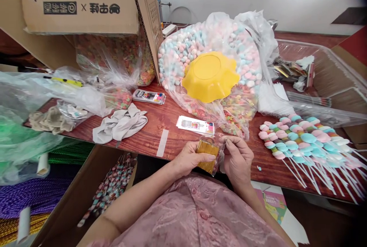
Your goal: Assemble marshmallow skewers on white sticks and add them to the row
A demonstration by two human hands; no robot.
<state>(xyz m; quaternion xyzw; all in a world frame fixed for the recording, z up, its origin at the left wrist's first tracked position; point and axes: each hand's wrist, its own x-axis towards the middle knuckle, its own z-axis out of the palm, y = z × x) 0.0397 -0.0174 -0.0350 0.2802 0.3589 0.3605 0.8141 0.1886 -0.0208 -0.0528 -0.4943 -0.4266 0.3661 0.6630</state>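
Just off the table's front edge, my left hand (190,159) grips a flat bundle of gold strips, which look like twist ties (204,155), thumb across its front. Clear plastic shows along the bundle's right side. My right hand (237,157) is closed in a pinch at that plastic's upper corner; what exactly lies between its fingertips is too small to tell. Behind the hands sits a stack of printed white cards (196,124). To the right lie marshmallow skewers (308,138) on white sticks, in pink, blue and white.
A large clear bag of marshmallows (172,57) carries an upturned yellow bowl (212,77). At left stand a cardboard box (86,8) with bagged gummies and a grey cloth (120,124). A clear plastic tub (321,54) is at right. More skewers (111,182) fill a box below the table.
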